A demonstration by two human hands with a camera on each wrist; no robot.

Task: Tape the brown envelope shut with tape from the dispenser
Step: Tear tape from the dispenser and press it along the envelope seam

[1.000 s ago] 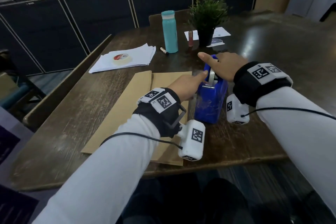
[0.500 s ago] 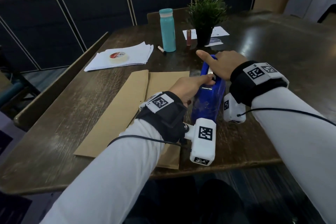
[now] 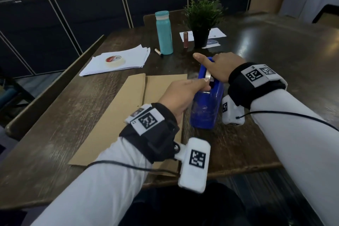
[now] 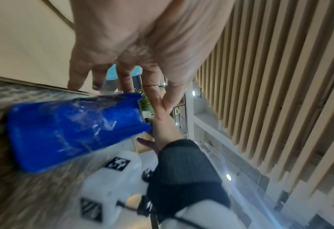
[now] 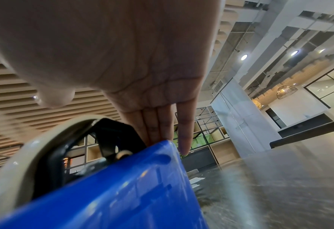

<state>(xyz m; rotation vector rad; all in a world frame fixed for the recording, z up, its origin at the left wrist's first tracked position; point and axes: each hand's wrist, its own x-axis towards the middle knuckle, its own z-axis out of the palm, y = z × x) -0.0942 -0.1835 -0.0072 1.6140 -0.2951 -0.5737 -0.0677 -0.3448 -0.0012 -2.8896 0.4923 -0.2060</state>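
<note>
Head view: the dispenser [image 3: 207, 101] stands on the counter [image 3: 275, 71] just right of the envelope [image 3: 128, 112], which lies flat with its flap side up and not yet taped. The right hand [image 3: 220, 68] rests on top of the dispenser, fingers straight along the far end and thumb extended — a bracing hold, judged to keep the body from lifting or sliding while tape is drawn. The right wrist view confirms this: straight fingers [image 5: 162, 124] lie on the blue rim beside the tape roll [image 5: 24, 147], grasping nothing.

The left hand [image 3: 183, 93] reaches across the envelope's right edge to the cutter end. In the left wrist view its thumb and forefinger [image 4: 158, 106] meet right at the cutter, apparently pinching the free tape end; the tape itself is too clear and too small to confirm.

The envelope lies directly beneath the left wrist — near enough that a drawn strip needs only a short carry to the flap.
</note>
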